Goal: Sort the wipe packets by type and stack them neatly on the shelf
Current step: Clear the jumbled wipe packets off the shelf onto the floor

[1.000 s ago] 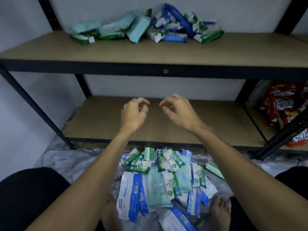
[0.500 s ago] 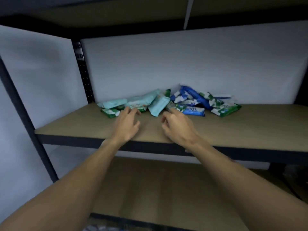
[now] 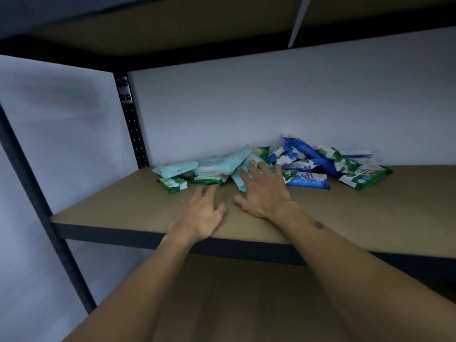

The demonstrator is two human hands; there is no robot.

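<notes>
Head view. Right hand (image 3: 265, 193): fingers spread and straight, tips resting on a pale teal packet (image 3: 245, 157). Left hand (image 3: 197, 215): fingers loosely apart, holding nothing, tips just short of a green packet (image 3: 208, 179). The wipe packets (image 3: 306, 166) lie beyond the fingertips in a mixed heap on the shelf (image 3: 357, 218). Judgement: types unsorted, no stacks formed, all sorting left.

Bare left forearm (image 3: 138, 287) rises from lower left, bare right forearm (image 3: 365, 265) from lower right. Left hand (image 3: 199, 217) palm down, fingers loosely spread; right hand (image 3: 265, 195) higher, just right, fingers splayed straight.
</notes>
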